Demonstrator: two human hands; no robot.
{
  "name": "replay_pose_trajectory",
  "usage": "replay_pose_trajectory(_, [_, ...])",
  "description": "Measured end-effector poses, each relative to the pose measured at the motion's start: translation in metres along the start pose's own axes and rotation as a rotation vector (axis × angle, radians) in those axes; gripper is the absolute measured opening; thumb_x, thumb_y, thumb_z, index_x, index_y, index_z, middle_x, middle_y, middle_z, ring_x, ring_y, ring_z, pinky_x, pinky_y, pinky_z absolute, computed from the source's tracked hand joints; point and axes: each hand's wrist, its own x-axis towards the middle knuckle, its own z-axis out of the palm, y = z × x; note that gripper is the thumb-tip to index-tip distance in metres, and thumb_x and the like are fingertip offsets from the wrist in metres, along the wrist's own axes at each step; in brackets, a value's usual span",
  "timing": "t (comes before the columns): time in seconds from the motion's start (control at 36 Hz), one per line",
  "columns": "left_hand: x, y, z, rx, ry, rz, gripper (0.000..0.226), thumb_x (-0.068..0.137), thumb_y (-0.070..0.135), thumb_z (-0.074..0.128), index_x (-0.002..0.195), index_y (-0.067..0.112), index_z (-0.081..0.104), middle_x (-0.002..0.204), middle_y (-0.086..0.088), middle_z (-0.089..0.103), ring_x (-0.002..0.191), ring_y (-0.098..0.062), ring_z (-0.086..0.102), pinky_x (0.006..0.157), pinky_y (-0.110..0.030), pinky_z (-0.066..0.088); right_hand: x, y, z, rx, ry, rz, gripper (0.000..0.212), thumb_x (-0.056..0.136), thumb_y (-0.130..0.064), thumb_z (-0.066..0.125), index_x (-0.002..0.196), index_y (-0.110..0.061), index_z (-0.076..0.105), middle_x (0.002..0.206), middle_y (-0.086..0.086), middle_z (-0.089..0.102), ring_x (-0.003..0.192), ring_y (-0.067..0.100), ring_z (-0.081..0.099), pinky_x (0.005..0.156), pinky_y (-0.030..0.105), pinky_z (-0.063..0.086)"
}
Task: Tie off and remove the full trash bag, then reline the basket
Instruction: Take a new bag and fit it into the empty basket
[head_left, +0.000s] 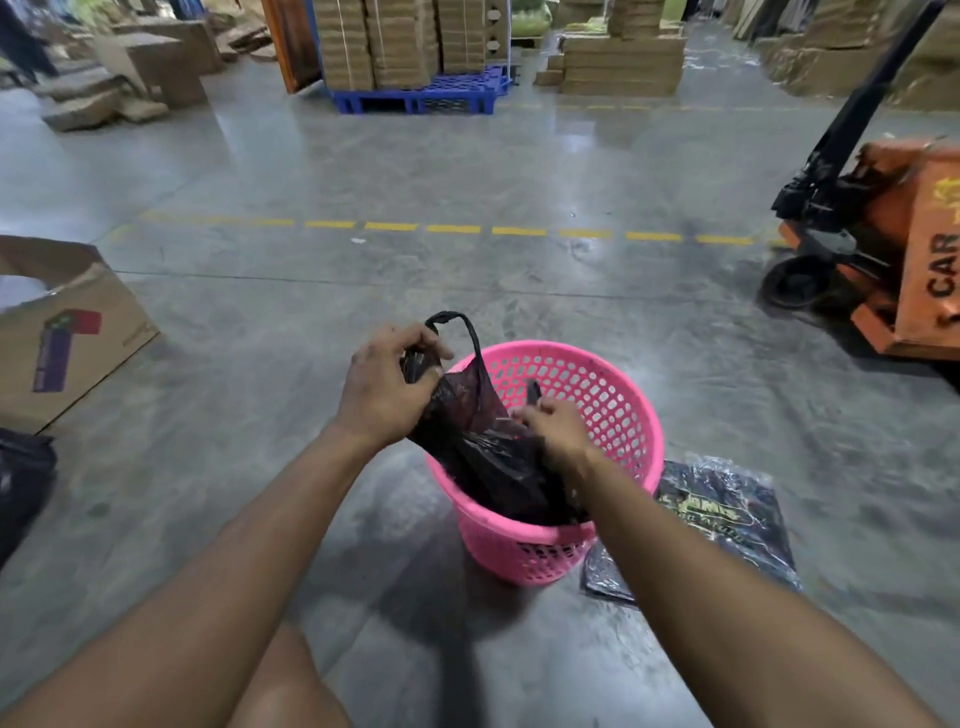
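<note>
Because the black bag (483, 457) is thin, limp film, it looks light and slippery, best taken by its two loop handles rather than its body. It hangs partly inside the pink basket (597, 395) on the floor, long axis running from basket bottom up and left. Left hand (382, 389) has its grip closed on one handle; right hand (558, 431) pinches the other edge.
</note>
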Motion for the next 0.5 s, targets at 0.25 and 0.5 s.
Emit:
replay_pose_trajectory(0.25, [0.034, -0.016, 0.003, 0.235, 0.048, -0.229, 0.022, 0.078, 0.035, 0.074, 0.099, 0.030, 0.078, 0.109, -0.006, 0.076, 0.105, -0.029, 0.070, 0.093, -0.036, 0.052, 0.000, -0.060, -0.156, -0.074, 0.547, -0.258, 0.050, 0.084, -0.010, 0.065, 0.129, -0.023, 0.048, 0.069, -0.005, 0.051, 0.072, 0.023, 0.060, 0.074, 0.043, 0.052])
replay_pose_trajectory(0.5, [0.043, -0.041, -0.009, 0.167, -0.132, -0.143, 0.045, 0.070, 0.006, 0.067, 0.096, 0.042, 0.072, 0.079, -0.005, 0.062, 0.070, -0.021, 0.056, 0.075, -0.034, 0.051, -0.023, -0.040, -0.227, -0.402, 0.325, -0.385, 0.046, 0.079, 0.013, 0.055, 0.080, -0.032, 0.065, 0.088, 0.009, 0.064, 0.076, 0.040, 0.063, 0.073, 0.058, 0.056])
